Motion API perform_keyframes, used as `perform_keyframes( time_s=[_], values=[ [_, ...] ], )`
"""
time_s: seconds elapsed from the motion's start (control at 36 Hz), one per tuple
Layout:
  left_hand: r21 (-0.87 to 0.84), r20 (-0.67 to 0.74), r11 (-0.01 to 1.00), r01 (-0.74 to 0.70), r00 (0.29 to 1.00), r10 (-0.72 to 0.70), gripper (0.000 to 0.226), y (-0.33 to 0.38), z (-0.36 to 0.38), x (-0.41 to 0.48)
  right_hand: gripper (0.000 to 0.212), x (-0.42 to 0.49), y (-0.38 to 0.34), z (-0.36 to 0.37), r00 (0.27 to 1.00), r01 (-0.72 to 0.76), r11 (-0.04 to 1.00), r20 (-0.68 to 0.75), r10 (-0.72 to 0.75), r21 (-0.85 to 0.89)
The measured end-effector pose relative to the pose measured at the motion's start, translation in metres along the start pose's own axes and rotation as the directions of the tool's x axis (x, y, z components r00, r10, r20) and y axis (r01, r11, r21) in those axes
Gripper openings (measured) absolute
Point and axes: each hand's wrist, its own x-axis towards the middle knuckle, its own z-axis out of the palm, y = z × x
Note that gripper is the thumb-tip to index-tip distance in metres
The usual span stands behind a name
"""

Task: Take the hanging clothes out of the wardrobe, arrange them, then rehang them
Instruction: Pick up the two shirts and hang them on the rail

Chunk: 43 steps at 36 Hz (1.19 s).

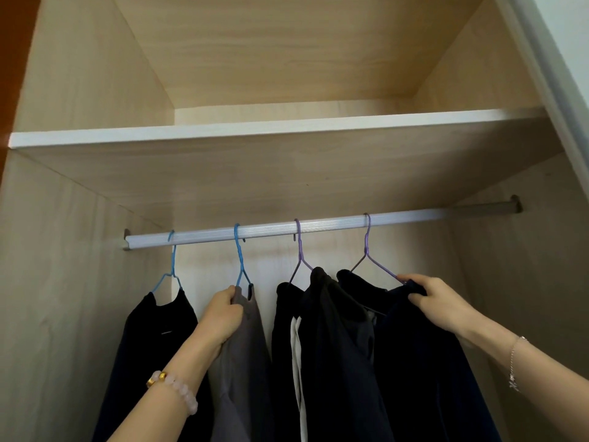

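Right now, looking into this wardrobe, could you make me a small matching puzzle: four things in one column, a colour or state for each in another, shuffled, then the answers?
Things:
1. far-left hanger
2. far-right hanger
3. grey garment
4. shelf

Colour or state:
A. purple
B. nothing visible on it
C. blue
D. held by the left hand

Pairs: 1-C, 2-A, 3-D, 4-B

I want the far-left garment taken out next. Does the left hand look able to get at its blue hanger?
Probably yes: the left hand grips the grey garment right beside it, and nothing blocks the far-left blue hanger, once it lets go.
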Motion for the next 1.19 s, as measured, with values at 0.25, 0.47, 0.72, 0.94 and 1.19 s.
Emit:
perform_keyframes(
  time_s=[0.25,0.47,0.72,0.94,1.19],
  values=[
    [0.020,-0.039,1.000,-0.020,0.999,0.021,0.022,-0.010,0.004,0.005,0.047,-0.002,-0.003,0.001,1.000,0.011,1.000,0.022,-0.011,0.015],
    [0.064,-0.031,0.997,-0.051,0.998,0.053,0.026,-0.005,0.005,-0.009,0.051,-0.011,0.003,-0.005,0.999,0.001,0.999,0.038,-0.003,0.050],
    [0.618,-0.172,0.729,-0.293,0.855,0.489,0.046,0.001,0.030,-0.080,0.034,-0.075,0.026,-0.008,0.989,-0.088,0.976,0.138,0.061,0.201],
    [0.240,-0.122,0.721,-0.650,0.717,0.686,0.037,0.004,0.120,-0.171,0.031,-0.159,0.053,-0.046,0.891,-0.125,0.991,0.433,0.134,-0.048],
    [-0.074,0.343,0.883,-0.463,0.820,0.459,0.040,0.006,0.259,-0.282,0.027,-0.218,0.102,-0.103,0.935,0.304,0.879,-0.063,-0.350,-0.368]
  ],
)
